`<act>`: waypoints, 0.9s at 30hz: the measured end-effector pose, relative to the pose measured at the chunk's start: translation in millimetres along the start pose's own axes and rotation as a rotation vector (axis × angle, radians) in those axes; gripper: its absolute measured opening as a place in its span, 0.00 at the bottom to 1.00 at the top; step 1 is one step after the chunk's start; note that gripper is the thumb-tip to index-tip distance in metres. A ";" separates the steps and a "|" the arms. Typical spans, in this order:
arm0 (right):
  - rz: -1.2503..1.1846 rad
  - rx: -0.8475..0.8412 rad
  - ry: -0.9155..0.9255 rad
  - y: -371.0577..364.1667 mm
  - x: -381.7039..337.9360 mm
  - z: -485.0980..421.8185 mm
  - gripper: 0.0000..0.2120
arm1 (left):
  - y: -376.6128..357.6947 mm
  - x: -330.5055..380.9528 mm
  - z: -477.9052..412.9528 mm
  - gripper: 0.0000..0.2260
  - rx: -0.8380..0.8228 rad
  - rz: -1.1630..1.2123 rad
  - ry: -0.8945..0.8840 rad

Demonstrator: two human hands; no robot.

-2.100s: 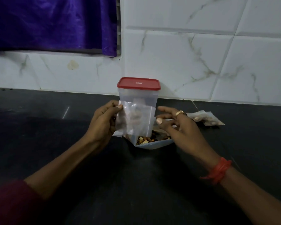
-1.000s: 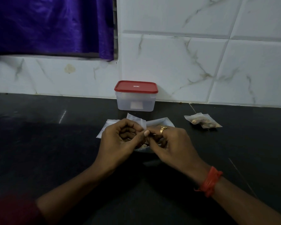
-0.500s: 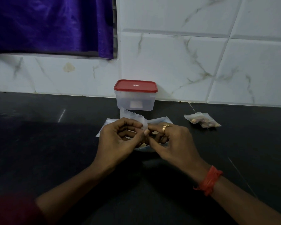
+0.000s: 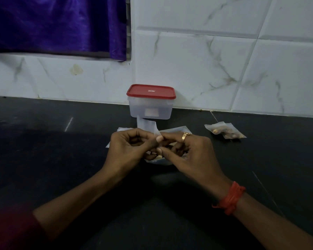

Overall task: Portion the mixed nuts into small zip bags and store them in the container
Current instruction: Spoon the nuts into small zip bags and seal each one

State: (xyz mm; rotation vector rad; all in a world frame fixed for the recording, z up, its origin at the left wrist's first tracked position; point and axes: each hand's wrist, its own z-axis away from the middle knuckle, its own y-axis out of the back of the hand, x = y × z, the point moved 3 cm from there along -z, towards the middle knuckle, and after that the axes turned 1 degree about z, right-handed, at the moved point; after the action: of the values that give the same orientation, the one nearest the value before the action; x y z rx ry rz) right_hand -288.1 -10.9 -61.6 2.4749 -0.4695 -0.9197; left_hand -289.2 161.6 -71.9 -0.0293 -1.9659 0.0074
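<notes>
At the centre of the frame, the left hand (image 4: 129,148) and the right hand (image 4: 192,156) meet, fingers curled, both pinching a small zip bag (image 4: 146,125) whose clear top sticks up between them. What it holds is hidden by the fingers. Just under the hands lies a larger clear bag (image 4: 160,161) on the dark bench (image 4: 43,150), with a few pale nuts (image 4: 158,157) showing. Behind, against the tiled wall, stands the translucent container (image 4: 150,110) with its red lid (image 4: 150,91) on; its contents cannot be made out. At centre right lies a filled small bag (image 4: 225,132) of nuts, well apart from the hands.
</notes>
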 end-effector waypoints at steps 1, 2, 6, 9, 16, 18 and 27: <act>-0.031 -0.011 -0.033 -1.8 0.6 0.7 0.16 | 0.0 0.2 -0.2 0.10 -0.006 -0.009 0.008; -0.068 -0.015 -0.070 -3.0 2.0 1.3 0.16 | -0.1 0.4 -0.3 0.11 -0.014 -0.023 0.013; -0.150 0.004 -0.152 -1.9 4.2 -1.1 0.15 | -1.6 1.8 -2.6 0.12 -0.038 -0.118 0.040; -0.079 0.077 -0.163 3.5 4.9 -3.9 0.12 | -2.3 1.6 -2.8 0.10 -0.035 -0.165 0.088; 0.446 0.030 0.163 8.7 -0.6 -4.8 0.12 | -5.9 8.7 3.9 0.08 -0.097 -0.238 0.060; 0.489 0.011 0.174 6.9 3.3 -3.5 0.14 | -6.2 12.7 7.0 0.07 -0.107 -0.304 -0.100; -0.285 -0.060 -0.341 14.1 18.8 -10.6 0.19 | 19.7 -7.0 -13.3 0.15 0.132 -0.110 -0.059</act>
State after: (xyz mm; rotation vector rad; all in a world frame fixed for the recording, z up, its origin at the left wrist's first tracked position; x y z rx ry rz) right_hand -269.5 -28.2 -56.9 2.3740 -0.1920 -1.4606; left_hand -274.0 181.0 -73.6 0.1668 -2.0191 0.0669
